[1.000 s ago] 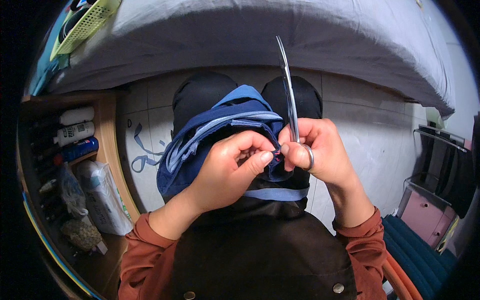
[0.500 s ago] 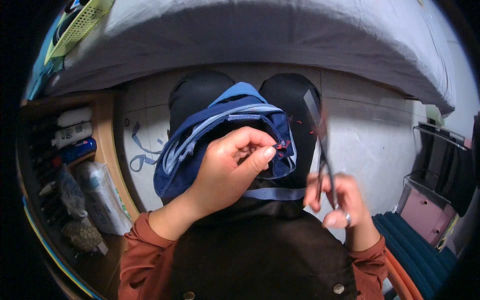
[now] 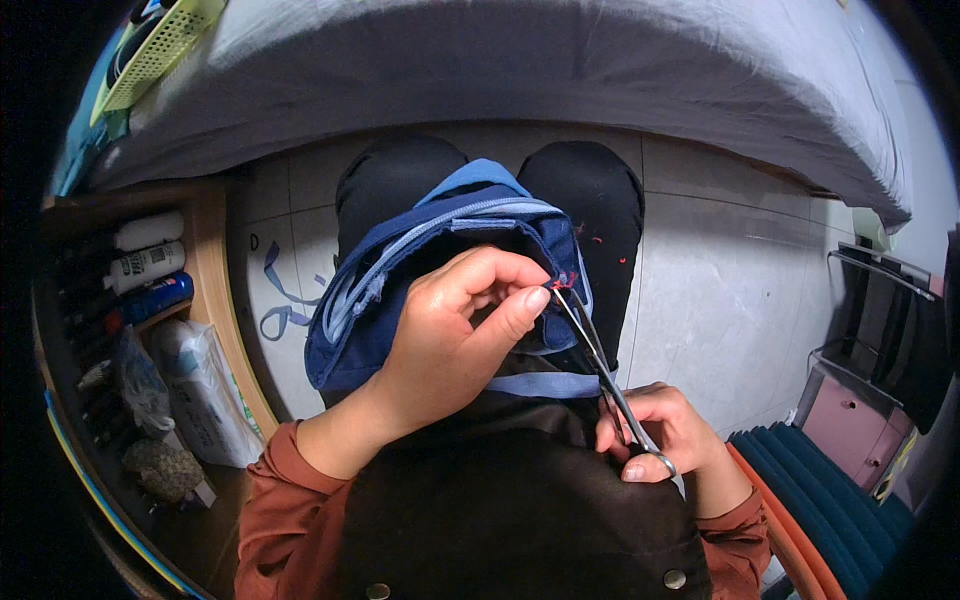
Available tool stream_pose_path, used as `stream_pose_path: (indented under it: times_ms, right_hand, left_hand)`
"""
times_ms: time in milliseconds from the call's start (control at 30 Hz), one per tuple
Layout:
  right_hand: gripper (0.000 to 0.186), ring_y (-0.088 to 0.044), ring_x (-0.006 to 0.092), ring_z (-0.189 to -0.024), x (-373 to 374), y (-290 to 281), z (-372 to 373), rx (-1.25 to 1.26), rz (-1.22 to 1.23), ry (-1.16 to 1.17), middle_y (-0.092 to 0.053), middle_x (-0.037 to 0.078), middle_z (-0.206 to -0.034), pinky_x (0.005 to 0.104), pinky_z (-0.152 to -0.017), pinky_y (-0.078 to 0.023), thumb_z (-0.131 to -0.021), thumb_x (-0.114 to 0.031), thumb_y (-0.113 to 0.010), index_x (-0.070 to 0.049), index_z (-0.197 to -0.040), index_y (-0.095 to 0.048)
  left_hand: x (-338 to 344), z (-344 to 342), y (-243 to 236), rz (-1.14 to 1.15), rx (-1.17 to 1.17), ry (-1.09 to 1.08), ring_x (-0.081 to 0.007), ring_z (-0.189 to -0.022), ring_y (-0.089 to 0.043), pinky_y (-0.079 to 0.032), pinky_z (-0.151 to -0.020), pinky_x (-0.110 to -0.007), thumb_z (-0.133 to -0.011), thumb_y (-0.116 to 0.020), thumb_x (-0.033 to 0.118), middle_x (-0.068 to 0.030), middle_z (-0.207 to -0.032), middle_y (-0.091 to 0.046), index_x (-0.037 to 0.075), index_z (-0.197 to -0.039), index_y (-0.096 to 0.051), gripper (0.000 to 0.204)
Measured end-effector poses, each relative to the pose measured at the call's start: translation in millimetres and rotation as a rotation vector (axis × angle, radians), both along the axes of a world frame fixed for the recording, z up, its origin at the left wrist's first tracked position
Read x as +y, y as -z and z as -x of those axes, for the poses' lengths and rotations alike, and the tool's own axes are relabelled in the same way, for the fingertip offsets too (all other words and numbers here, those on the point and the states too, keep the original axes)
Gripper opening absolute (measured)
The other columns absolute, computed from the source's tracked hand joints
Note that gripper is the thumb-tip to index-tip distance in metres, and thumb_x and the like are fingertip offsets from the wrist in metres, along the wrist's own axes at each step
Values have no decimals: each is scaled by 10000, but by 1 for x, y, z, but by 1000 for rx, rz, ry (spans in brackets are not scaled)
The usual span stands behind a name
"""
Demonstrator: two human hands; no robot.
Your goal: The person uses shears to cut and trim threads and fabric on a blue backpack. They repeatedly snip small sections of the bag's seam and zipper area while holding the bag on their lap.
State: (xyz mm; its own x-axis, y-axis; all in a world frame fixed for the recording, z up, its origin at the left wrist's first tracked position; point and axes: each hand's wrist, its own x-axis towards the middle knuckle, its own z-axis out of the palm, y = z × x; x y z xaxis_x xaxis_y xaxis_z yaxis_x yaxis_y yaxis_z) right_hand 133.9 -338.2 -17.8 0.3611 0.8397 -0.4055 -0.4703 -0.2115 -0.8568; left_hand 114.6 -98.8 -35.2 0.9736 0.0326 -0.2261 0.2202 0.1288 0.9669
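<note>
A blue fabric bag with a light blue zipper lies across my lap, its opening facing me. My left hand pinches the bag's right edge between thumb and forefinger, beside a tuft of red thread. In my right hand is a pair of metal scissors, thumb and fingers at the handle loops. The blades point up and left, and their tips reach the bag's edge by the red thread, just right of my left fingertips. A light blue strap runs below the bag.
Cut strap pieces lie on the tiled floor at left. A wooden shelf with bottles stands on the left. Ahead is a bed with a grey cover. On the right are a pink drawer box and a dark green ribbed item.
The scissors have swung down and left from above my right thigh to the red thread. My right hand has lowered slightly. The left hand keeps its pinch on the bag.
</note>
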Motion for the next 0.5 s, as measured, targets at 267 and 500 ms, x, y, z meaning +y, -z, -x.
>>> stream_pose_path:
  times_ms: [267,500]
  right_hand:
    - [282,-492,113,-592,-2,2,1,79,16,4,-539,28,-656,247,-563,-392,-688,-235,-722,-9,-812,-608]
    - [279,-495,127,-582,-1,6,1,0,-11,5,-533,32,-644,252,-560,-393,-680,-231,-725,-9,-800,-605]
  left_hand:
    - [0,2,2,-42,-6,-7,-70,-671,-518,-416,-582,-189,-822,-582,55,-41,-793,-564,-16,-885,-582,94]
    - [0,2,4,-32,-32,-15,-71,-660,-513,-412,-574,-189,-822,-584,58,-39,-791,-563,-13,-877,-581,89]
